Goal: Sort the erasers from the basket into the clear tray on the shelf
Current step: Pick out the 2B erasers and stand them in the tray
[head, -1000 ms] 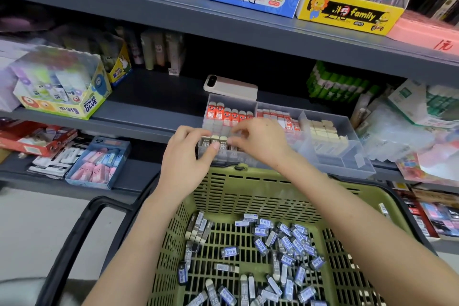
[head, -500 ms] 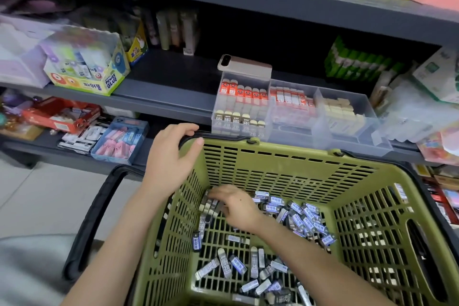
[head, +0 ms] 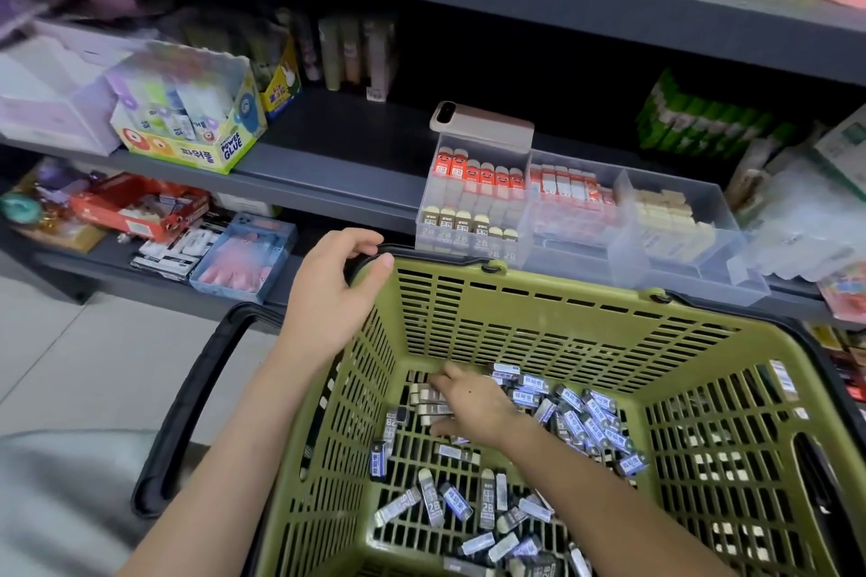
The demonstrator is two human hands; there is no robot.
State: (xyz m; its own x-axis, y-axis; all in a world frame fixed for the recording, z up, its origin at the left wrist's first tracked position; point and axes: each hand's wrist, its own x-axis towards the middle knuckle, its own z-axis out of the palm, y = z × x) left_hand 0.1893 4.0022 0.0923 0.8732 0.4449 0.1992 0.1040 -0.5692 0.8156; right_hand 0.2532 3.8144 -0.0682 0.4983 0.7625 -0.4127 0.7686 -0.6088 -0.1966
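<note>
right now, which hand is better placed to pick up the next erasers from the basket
Right. The right hand is down inside the basket, fingers on the erasers; the left hand grips the basket's rim, well above them.

Olive green set against dark grey, dotted with blue and red.

The basket (head: 539, 333) is coloured olive green and patterned with a grid of slots; its handle (head: 187, 403) is black. The erasers (head: 588, 429) in it are wrapped in black and grey, with blue-and-white labels. Red-and-white sleeves (head: 473, 176) and cream blocks (head: 670, 216) are seen through the clear tray (head: 693, 269). The shelf (head: 337, 169) is painted dark grey. A beige phone (head: 487, 127) and a yellow glue box (head: 201, 152) lettered in blue are shown.
</note>
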